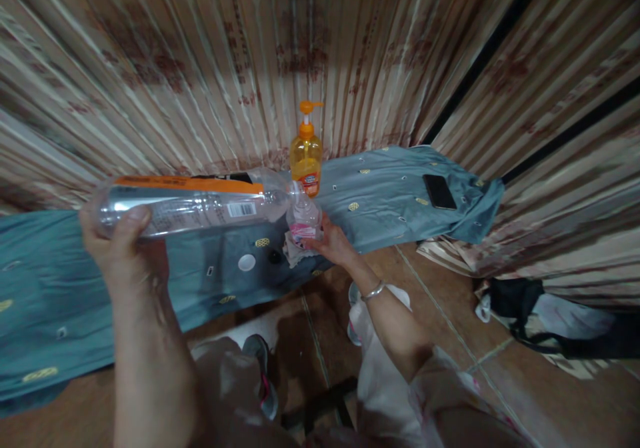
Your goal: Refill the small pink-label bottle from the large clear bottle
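My left hand (125,235) grips the base end of a large clear plastic bottle (200,205) with an orange and black label. The bottle lies almost level in the air, its neck pointing right. Its mouth meets the top of a small clear bottle (303,225) with a pink label; whether liquid is flowing I cannot tell. Fingers of my right hand (330,241) are wrapped round the small bottle, which stands upright on a crumpled pale cloth (296,253). Just behind stands an orange pump bottle (306,158), part full of yellow-orange liquid.
A blue-green patterned cloth (375,201) covers the long narrow surface. On it lie a white disc (247,263), a small dark round piece (275,257) and a black phone (439,191). Pleated curtains (210,68) hang behind. A dark bag (515,301) lies on the floor at right.
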`<state>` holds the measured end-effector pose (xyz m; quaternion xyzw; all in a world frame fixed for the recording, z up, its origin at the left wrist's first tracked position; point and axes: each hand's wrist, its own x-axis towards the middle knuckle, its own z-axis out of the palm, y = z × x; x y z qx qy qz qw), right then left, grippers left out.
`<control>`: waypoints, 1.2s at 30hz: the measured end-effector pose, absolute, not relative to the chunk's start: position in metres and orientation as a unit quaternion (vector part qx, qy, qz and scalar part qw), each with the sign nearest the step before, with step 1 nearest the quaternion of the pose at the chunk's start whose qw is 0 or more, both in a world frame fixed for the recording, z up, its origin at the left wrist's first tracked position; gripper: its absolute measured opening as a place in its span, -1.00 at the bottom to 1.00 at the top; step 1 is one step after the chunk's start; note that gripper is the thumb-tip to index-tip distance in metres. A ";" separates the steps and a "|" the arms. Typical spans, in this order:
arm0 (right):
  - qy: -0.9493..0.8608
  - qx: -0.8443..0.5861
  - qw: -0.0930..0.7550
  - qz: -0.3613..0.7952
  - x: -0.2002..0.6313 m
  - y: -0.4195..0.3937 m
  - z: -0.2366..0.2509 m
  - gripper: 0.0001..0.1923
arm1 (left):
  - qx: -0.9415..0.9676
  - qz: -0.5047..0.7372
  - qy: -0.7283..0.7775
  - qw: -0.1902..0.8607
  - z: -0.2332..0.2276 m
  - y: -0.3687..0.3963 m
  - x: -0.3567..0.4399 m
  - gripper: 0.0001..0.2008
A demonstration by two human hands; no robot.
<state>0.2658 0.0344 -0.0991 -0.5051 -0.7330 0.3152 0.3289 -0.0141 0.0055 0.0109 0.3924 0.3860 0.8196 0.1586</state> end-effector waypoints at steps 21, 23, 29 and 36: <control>-0.734 -0.504 0.328 0.317 0.266 0.035 -0.099 -0.38 | 0.397 0.819 0.381 0.162 0.014 0.005 -0.013 -0.63; -0.734 -0.503 0.328 0.317 0.266 0.035 -0.099 -0.39 | 0.393 0.818 0.388 0.158 0.013 0.005 -0.013 -0.62; -0.731 -0.510 0.331 0.310 0.266 0.036 -0.104 -0.38 | 0.410 0.809 0.393 0.153 0.013 0.005 -0.012 -0.60; -0.734 -0.507 0.328 0.310 0.266 0.036 -0.102 -0.37 | 0.404 0.820 0.374 0.155 0.013 0.004 -0.012 -0.61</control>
